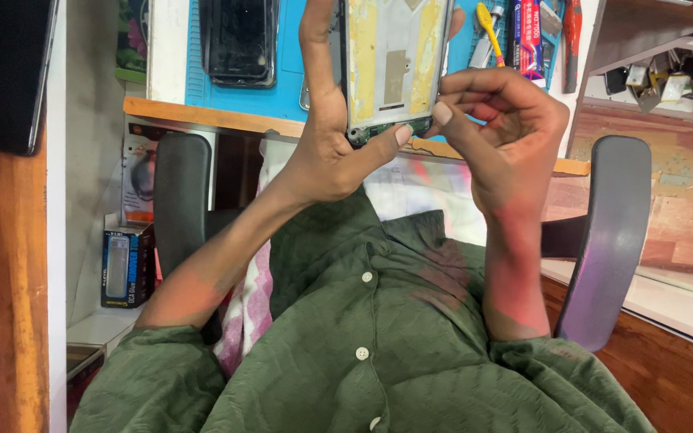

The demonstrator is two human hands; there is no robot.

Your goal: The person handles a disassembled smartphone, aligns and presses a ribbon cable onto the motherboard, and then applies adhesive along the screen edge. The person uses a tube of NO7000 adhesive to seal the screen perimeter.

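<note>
Two hands grip the phone frame (pixel 395 60): left hand (pixel 326 152) clasps its edge, right hand (pixel 499 128) pinches the bottom. Likely light, thin, fragile; hold by edges.

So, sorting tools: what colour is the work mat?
Blue mat, head view.

Opened phone frame (pixel 395 64), back removed; pale inner plate exposed; held upright above desk edge.
</note>
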